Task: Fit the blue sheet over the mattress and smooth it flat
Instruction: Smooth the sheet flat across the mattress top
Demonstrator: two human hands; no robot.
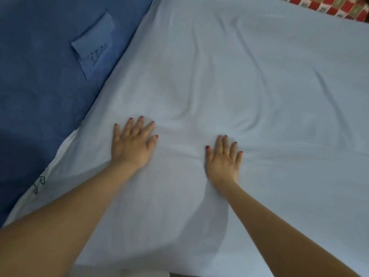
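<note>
Both palms flat on the pale blue cotton sheet (pixel 239 86), fingers spread, nothing pinched. Left hand (pixel 132 143) sits near the sheet's left edge; right hand (pixel 223 158) beside it, apart. Sheet runs lengthwise away from the hands, creases fanning ahead of the fingertips. Dark blue fabric surface (pixel 40 76) lies left of the left hand.

No legible text anywhere.

Matt pale-blue cloth sheet (pixel 249 80), softly creased, darker blue mattress (pixel 40 76) beside it, perhaps velvety fabric
</note>
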